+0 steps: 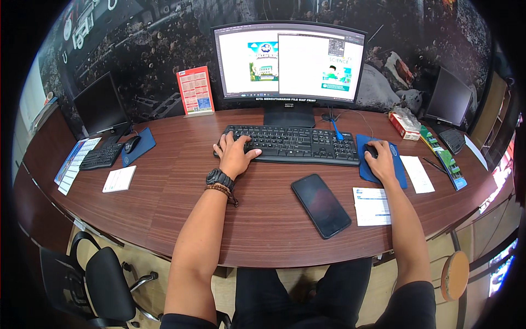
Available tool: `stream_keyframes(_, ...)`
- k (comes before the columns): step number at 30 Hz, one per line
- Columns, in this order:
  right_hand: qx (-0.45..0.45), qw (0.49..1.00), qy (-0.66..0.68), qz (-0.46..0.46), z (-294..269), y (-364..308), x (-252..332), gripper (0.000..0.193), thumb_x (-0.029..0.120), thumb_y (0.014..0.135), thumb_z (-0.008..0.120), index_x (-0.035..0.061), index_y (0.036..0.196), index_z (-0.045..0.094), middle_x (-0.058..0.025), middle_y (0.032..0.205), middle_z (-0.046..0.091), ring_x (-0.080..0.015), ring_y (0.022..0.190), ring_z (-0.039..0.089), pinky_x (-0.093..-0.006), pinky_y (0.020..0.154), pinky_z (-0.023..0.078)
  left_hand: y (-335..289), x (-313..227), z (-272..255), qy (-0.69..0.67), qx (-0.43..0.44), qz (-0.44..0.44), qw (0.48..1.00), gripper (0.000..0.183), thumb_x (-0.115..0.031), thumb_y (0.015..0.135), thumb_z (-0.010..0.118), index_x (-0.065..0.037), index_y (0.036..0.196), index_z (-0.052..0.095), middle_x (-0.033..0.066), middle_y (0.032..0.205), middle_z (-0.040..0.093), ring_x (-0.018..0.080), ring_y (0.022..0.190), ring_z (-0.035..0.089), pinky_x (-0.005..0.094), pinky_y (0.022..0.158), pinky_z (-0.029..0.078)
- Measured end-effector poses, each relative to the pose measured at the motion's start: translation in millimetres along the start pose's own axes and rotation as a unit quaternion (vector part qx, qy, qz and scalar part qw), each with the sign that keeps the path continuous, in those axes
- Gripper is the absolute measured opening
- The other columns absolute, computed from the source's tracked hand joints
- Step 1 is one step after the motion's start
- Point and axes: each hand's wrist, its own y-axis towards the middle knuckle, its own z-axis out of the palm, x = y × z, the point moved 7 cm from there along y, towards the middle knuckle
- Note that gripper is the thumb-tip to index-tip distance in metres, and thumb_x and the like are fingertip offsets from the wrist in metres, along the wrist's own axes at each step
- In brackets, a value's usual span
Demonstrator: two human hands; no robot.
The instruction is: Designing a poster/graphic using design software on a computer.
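Note:
My left hand [235, 158] rests on the left end of a black keyboard [296, 145], its fingers spread over the keys. A dark watch [220, 179] and a beaded bracelet [218, 189] circle that wrist. On the right, my right hand [384, 163] is curved over a black computer mouse [372, 150], which it partly covers. Beneath the mouse lies a blue mouse pad [401, 174]. Behind the keyboard stands a lit monitor [234, 68] with two colourful page layouts on its screen. A black smartphone [321, 206] lies face up between my forearms.
Papers [370, 210] lie by my right forearm, with a pen [434, 164] farther right. A red-and-white box [404, 127] and a second monitor [450, 98] stand back right. Left are another monitor [101, 104], a notepad [119, 179] and an office chair [109, 282].

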Motion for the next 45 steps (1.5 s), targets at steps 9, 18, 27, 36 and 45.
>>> stream_keyframes(9, -0.006, 1.0, 0.001, -0.005, -1, -1, -2, 0.034, 0.018, 0.083, 0.067, 0.0042, 0.113, 0.066, -0.0162, 0.116, 0.059, -0.0351, 0.11, 0.06, -0.0406, 0.096, 0.048, -1, -9, -6, 0.007, -0.024, 0.025, 0.999, 0.037, -0.04, 0.081, 0.08, -0.017, 0.108, 0.072, 0.0282, 0.153, 0.035, 0.0466, 0.145, 0.021, 0.0642, 0.113, 0.011)
stream_keyframes(18, 0.012, 1.0, 0.008, 0.001, -1, 0, -1, 0.037, 0.021, 0.083, 0.069, 0.0052, 0.117, 0.068, -0.0177, 0.121, 0.058, -0.0371, 0.112, 0.06, -0.0424, 0.098, 0.048, -3, -3, -4, -0.008, -0.028, -0.007, 1.0, 0.053, -0.044, 0.083, 0.077, -0.018, 0.128, 0.065, 0.0306, 0.152, 0.033, 0.0453, 0.145, 0.022, 0.0633, 0.114, 0.013)
stream_keyframes(27, 0.006, 1.0, 0.01, -0.006, -1, 0, 3, 0.035, 0.02, 0.083, 0.069, 0.005, 0.114, 0.069, -0.0185, 0.12, 0.058, -0.0372, 0.111, 0.06, -0.0423, 0.097, 0.048, -3, -2, -4, -0.003, 0.001, -0.019, 1.0, 0.06, -0.047, 0.085, 0.074, -0.017, 0.136, 0.06, 0.0309, 0.152, 0.032, 0.046, 0.145, 0.022, 0.0644, 0.114, 0.014)
stream_keyframes(36, 0.019, 0.999, 0.026, -0.026, -1, -1, 7, 0.034, 0.019, 0.082, 0.069, 0.0045, 0.113, 0.07, -0.0171, 0.117, 0.06, -0.0353, 0.109, 0.061, -0.0415, 0.096, 0.049, -3, 0, -3, -0.009, 0.0, -0.019, 1.0, 0.06, -0.048, 0.086, 0.073, -0.018, 0.136, 0.06, 0.0301, 0.152, 0.031, 0.0459, 0.145, 0.021, 0.0645, 0.114, 0.013)
stream_keyframes(45, 0.021, 0.999, 0.019, -0.036, 0, -1, 7, 0.033, 0.018, 0.083, 0.069, 0.0042, 0.113, 0.069, -0.0173, 0.117, 0.06, -0.0356, 0.11, 0.06, -0.0416, 0.096, 0.049, -1, 1, 2, -0.005, 0.007, -0.017, 1.0, 0.063, -0.051, 0.086, 0.071, -0.017, 0.138, 0.059, 0.0289, 0.153, 0.033, 0.0439, 0.146, 0.019, 0.0687, 0.113, 0.009)
